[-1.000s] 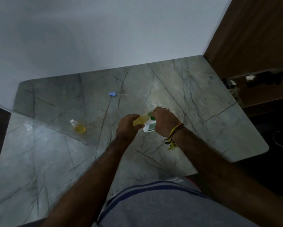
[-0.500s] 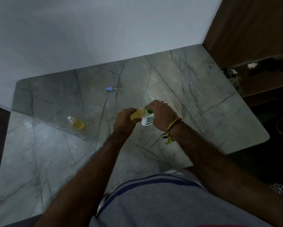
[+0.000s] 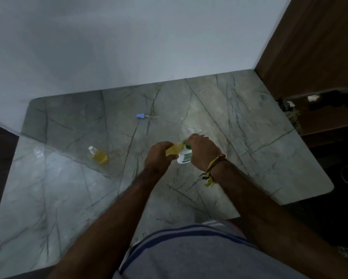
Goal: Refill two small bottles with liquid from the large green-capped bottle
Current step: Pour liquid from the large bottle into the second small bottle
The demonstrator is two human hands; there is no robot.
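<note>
- Two hands meeting over the middle of the marble table point(image 3: 249, 125), with the large green-capped bottle point(image 3: 184, 157) held between them, just above the tabletop.
- Right hand point(image 3: 202, 151) curled around the white bottle's upper part, fingers wrapped near the green cap point(image 3: 186, 143); label side facing the camera.
- Left hand point(image 3: 159, 158) gripping a small bottle point(image 3: 174, 150) with yellowish contents, tilted and pressed right up against the big bottle's top. Can't tell whether any liquid is flowing, too dim and blurry.
- Second small bottle point(image 3: 97, 155) standing alone on the table well off to the left, yellow liquid inside, pale cap on top.
- Blue-tipped little thing point(image 3: 141, 116) with a thin pale tail lying farther back toward the wall; too small to say what exactly.
- Thread bracelet point(image 3: 212, 170) in yellow and dark strands on the right wrist.
- Grey shirt with blue stripes point(image 3: 189, 252) at the bottom edge.
- Wooden panel point(image 3: 314, 47) along the right side.
</note>
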